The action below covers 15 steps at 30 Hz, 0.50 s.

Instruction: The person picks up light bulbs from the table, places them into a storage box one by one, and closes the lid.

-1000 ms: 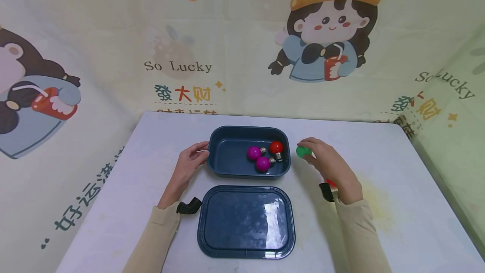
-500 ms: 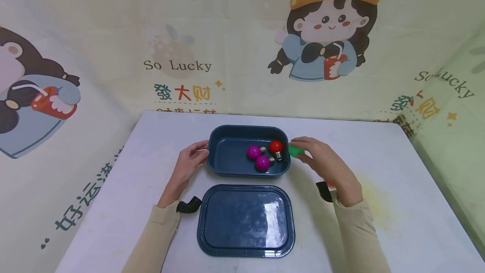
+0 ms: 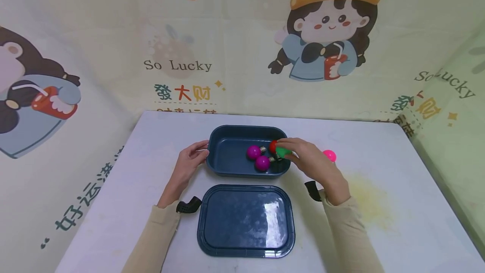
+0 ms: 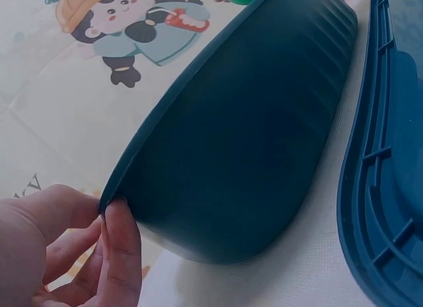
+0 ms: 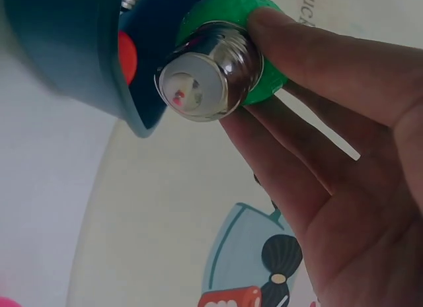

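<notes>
My left hand [image 3: 187,161] pinches the rim at the left end of a dark blue plastic box [image 3: 229,155], thumb and fingers on either side of it in the left wrist view. Over the box's right end, my right hand [image 3: 312,163] holds a green light bulb [image 3: 282,151] by its globe. In the right wrist view the bulb's metal screw base [image 5: 228,63] points toward the camera. Two purple bulbs [image 3: 262,163] lie inside the box. A red bulb [image 3: 273,146] beside them is partly covered by the right hand and the green bulb.
A dark blue lid [image 3: 246,222] lies on the white table [image 3: 409,205] in front of the box. Behind the right wrist a bright pink round thing [image 3: 329,155] shows on the table, partly hidden. A printed cloth [image 3: 242,54] hangs behind the table.
My right hand has carried the green bulb leftward, from beside the box to over its right end. The pink round thing has come into sight. My left hand stays at the rim.
</notes>
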Tool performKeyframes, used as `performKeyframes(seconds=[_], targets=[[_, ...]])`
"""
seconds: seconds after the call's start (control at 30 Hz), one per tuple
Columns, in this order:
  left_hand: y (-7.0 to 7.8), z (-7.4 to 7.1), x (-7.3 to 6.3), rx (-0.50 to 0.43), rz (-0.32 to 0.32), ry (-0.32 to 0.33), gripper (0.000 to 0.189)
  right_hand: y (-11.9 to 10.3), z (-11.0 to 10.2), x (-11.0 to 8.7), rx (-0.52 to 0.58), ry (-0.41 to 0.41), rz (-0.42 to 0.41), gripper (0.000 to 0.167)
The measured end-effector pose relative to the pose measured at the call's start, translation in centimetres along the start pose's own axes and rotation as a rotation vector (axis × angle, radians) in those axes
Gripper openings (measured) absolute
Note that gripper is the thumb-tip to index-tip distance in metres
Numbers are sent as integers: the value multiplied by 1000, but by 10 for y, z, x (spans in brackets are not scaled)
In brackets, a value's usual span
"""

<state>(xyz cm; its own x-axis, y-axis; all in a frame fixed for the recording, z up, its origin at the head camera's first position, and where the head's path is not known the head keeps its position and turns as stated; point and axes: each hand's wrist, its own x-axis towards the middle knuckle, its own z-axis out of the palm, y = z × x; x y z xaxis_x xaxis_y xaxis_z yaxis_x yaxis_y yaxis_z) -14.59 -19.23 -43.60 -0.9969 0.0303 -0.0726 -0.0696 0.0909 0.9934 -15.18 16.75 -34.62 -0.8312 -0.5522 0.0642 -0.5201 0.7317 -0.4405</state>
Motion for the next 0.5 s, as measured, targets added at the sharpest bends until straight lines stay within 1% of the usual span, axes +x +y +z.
performKeyframes(seconds=[0.2,0.3,0.5], targets=[[0,0,-1,0,0,0,45,-6,5,6,-10,-23,-82,46],[-1,0,-1,6,3,-2,45,-7,8,7,-17,-40,-99,46],[-1,0,0,6,3,1,45,-7,15,11,17,-77,-140,43]])
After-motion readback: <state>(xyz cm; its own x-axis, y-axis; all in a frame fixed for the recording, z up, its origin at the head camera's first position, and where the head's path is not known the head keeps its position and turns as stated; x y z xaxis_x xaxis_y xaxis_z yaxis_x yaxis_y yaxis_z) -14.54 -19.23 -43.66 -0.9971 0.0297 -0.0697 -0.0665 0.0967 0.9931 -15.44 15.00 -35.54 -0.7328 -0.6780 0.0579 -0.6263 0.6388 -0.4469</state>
